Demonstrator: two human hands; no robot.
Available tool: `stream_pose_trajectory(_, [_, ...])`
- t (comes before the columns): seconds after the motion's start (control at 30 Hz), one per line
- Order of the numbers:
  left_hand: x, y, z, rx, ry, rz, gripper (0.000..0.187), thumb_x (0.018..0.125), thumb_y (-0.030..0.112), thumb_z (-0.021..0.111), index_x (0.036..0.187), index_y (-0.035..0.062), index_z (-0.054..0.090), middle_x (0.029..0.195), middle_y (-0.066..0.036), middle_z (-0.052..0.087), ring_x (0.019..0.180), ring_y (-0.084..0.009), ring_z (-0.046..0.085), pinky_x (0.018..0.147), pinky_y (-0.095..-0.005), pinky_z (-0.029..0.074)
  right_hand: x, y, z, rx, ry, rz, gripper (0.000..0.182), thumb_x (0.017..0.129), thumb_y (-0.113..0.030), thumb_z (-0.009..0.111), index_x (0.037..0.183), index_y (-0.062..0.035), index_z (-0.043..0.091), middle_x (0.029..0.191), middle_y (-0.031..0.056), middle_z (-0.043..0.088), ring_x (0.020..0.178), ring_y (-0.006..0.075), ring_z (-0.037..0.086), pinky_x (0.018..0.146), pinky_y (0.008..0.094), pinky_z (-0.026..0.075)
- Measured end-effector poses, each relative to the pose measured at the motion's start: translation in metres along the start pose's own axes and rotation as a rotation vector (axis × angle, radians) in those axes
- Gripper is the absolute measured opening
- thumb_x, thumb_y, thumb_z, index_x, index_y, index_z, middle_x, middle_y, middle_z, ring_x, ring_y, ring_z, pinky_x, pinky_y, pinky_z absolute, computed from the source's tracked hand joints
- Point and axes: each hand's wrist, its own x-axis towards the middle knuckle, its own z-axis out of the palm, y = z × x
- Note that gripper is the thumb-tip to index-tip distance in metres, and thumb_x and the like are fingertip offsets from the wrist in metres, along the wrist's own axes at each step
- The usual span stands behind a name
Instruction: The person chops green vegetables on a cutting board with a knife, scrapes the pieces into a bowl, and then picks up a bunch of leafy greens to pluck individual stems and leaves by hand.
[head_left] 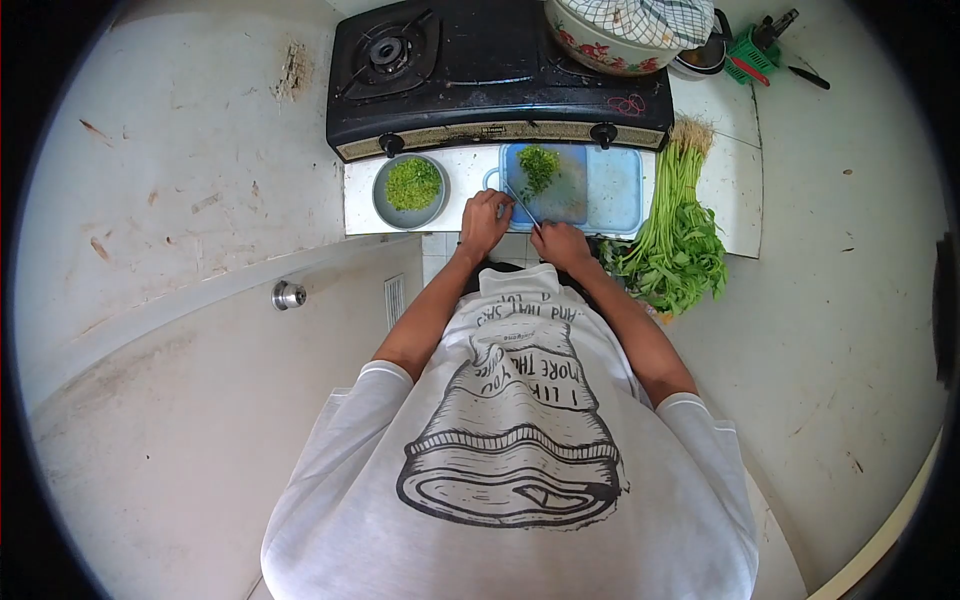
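Observation:
My right hand (562, 246) is closed round the handle of a knife (523, 208) at the near edge of a blue cutting board (615, 190). The blade slants up and left toward my left hand (486, 220). That hand sits at the board's left corner, fingers curled together close to the blade; whatever they pinch is too small to make out. Just beyond the blade lies a small heap of chopped green herbs (538, 168). Left of the board, a grey bowl (379, 207) holds finely chopped, lighter green pieces (412, 185).
A black gas stove (485, 105) stands right behind the board. On it, at right, is a flowered pot (610, 50) under a checked cloth (640, 15). A leafy bunch of long-stemmed greens (680, 200) hangs over the counter edge. A green basket (748, 55) is farther back.

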Motion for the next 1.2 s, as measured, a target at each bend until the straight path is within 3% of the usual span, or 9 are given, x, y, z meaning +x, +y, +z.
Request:
stream_pose_trajectory(0.37, [-0.002, 0.001, 0.003, -0.108, 0.080, -0.055, 0.006, 0.081, 0.006, 0.071, 0.086, 0.0053, 0.073, 0.084, -0.011, 0.071, 0.081, -0.0294, 0.066, 0.074, -0.0407, 0.053, -0.004, -0.003, 0.001, -0.001, 0.034, -0.029, 0.046, 0.099, -0.039, 0.052, 0.087, 0.0017, 0.068, 0.070, 0.0267, 0.067, 0.067, 0.0458, 0.069, 0.066, 0.0555, 0.057])
stream_pose_trajectory(0.87, [-0.004, -0.002, 0.009, -0.106, 0.085, -0.043, 0.007, 0.081, 0.006, 0.070, 0.088, 0.0054, 0.073, 0.087, -0.011, 0.069, 0.084, -0.0328, 0.067, 0.078, -0.0432, 0.053, 0.003, -0.011, 0.004, -0.022, 0.012, 0.048, 0.046, 0.100, -0.038, 0.051, 0.090, 0.0030, 0.069, 0.079, 0.0282, 0.070, 0.076, 0.0459, 0.071, 0.072, 0.0549, 0.057])
stream_pose_trajectory(1.07, [-0.004, 0.005, 0.005, -0.099, 0.049, -0.053, 0.008, 0.081, 0.006, 0.070, 0.089, 0.0034, 0.072, 0.087, -0.012, 0.068, 0.085, -0.0327, 0.067, 0.078, -0.0428, 0.053, -0.002, -0.008, 0.002, 0.008, 0.039, 0.044, 0.046, 0.099, -0.038, 0.051, 0.087, 0.0032, 0.068, 0.075, 0.0279, 0.069, 0.072, 0.0461, 0.070, 0.070, 0.0555, 0.057])
stream_pose_trajectory(1.2, [-0.006, 0.005, 0.005, -0.100, 0.054, -0.047, 0.008, 0.081, 0.007, 0.071, 0.089, 0.0037, 0.072, 0.087, -0.012, 0.068, 0.085, -0.0330, 0.066, 0.078, -0.0433, 0.053, -0.008, -0.015, -0.009, -0.051, -0.046, 0.053, 0.044, 0.100, -0.036, 0.049, 0.091, 0.0023, 0.071, 0.083, 0.0271, 0.071, 0.078, 0.0433, 0.072, 0.074, 0.0526, 0.058])
